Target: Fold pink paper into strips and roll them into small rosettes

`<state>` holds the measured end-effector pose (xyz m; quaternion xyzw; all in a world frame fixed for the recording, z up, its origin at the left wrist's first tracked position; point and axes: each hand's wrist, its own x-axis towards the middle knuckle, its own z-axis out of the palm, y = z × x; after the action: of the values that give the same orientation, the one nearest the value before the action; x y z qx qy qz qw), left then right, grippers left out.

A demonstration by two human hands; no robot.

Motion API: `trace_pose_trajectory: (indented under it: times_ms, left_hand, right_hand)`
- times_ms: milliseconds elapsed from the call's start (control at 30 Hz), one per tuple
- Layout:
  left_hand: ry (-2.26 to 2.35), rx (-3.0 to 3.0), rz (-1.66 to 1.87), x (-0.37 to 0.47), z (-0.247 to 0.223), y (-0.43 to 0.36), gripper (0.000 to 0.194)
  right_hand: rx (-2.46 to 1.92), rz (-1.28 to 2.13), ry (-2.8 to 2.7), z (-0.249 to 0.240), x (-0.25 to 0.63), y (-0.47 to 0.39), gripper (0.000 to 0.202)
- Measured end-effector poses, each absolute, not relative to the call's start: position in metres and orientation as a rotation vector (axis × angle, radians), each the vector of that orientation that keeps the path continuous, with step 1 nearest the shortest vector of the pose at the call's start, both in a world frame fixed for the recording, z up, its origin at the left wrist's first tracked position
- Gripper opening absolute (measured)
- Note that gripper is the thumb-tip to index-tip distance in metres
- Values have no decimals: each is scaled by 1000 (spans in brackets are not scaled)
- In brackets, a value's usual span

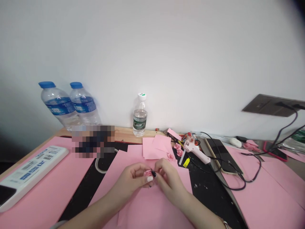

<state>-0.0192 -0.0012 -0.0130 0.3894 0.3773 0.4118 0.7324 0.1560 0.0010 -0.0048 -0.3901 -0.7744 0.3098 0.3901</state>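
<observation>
Between my fingertips is a small pink paper rose (147, 173), partly hidden by my thumbs. My left hand (133, 176) pinches it from the left, and my right hand (168, 176) closes on its right side. Both hands are just above pink paper sheets (152, 210). Beyond them lie several square pink papers (156, 147) and finished-looking paper roses (170, 156). A pale pink hot glue gun (195, 151) rests to the right of the roses, its nozzle end among clutter.
Two large water bottles (58, 106) and a smaller bottle (140, 119) stand along the wall. At left is a long white box (33, 173); a tape roll (97, 163) lies near it. On the right are a phone (222, 154), black cables (238, 188) and more pink paper (264, 194).
</observation>
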Motion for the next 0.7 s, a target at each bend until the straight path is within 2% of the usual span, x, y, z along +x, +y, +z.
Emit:
trace_pose_trajectory:
  times_ms: [167, 367, 700]
  left_hand:
    - [868, 836, 891, -17, -8, -1, 31]
    - [877, 853, 922, -17, -8, 0, 31]
    - [887, 889, 940, -22, -10, 0, 23]
  right_hand:
    - [-996, 720, -2114, -3, 155, 0, 18]
    - [-1061, 731, -2141, -6, 155, 0, 17]
    - [-1032, 701, -1997, -9, 159, 2, 15]
